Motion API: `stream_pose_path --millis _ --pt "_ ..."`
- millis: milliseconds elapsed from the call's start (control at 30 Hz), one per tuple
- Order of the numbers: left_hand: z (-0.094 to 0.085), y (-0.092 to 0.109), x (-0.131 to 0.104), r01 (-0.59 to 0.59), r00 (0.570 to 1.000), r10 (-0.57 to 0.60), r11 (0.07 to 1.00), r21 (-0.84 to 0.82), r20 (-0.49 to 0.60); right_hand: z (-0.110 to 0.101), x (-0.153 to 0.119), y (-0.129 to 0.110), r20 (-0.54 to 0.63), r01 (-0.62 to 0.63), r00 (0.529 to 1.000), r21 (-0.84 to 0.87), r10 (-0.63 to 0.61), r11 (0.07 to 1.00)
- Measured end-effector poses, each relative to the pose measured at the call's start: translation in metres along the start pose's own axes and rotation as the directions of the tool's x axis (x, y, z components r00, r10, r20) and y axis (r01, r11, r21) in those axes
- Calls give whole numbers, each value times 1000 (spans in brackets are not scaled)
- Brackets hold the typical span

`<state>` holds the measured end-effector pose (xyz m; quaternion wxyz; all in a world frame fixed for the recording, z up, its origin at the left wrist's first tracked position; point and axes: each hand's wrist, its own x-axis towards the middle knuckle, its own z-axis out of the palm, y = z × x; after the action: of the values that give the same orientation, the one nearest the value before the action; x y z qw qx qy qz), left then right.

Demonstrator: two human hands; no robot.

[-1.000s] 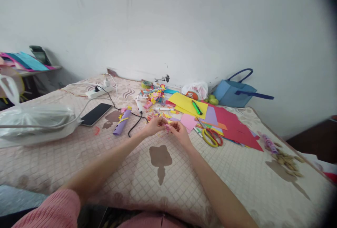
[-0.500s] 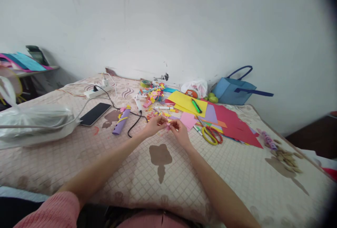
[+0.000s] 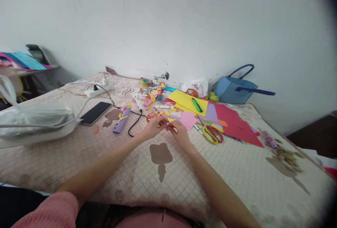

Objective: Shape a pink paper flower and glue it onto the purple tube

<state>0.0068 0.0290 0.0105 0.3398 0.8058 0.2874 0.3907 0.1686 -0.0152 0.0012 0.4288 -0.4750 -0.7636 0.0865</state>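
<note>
My left hand (image 3: 156,127) and my right hand (image 3: 179,132) meet over the middle of the table, both closed with fingertips pinched together. Between them is a small pink paper piece (image 3: 167,128), mostly covered by the fingers. Just beyond the hands lie colourful paper scraps (image 3: 158,114). A pink paper square (image 3: 188,120) rests right of my right hand, with yellow- and red-handled scissors (image 3: 212,134) farther right. Left of my left hand stand out a white glue gun (image 3: 138,102) with a black cord and a purple paper tube (image 3: 122,120) wrapped in a yellow strip.
A phone (image 3: 96,113) and a filled plastic bag (image 3: 37,122) lie on the left, near a power strip (image 3: 98,89). A green cutter (image 3: 197,105) rests on yellow paper (image 3: 181,99). Red paper (image 3: 237,124), a blue bag (image 3: 233,90) and peanuts (image 3: 288,158) are on the right.
The fingers have shifted slightly around the pink paper piece, which is now more hidden. The fingertips of both hands are still close together; other things lie as before.
</note>
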Motion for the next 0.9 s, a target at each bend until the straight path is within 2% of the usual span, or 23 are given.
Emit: stream_pose_path --millis 200,400,600,767,900 --pt "-6 8 -4 20 999 -21 1000 11 42 -4 1 -3 88 62 994 -31 -59 998" --pt "-12 9 -7 100 992 -100 995 8 82 0 0 -5 147 36 989 -70 -25 997" --pt "-15 11 -10 104 986 -115 990 93 119 4 -2 0 164 11 986 -57 -1 998" --pt "-18 12 -10 59 985 -80 989 136 156 4 -2 -2 175 -12 985 3 11 1000" --pt "-19 11 -11 57 988 -78 986 156 131 4 -1 -4 189 -132 977 166 100 977"
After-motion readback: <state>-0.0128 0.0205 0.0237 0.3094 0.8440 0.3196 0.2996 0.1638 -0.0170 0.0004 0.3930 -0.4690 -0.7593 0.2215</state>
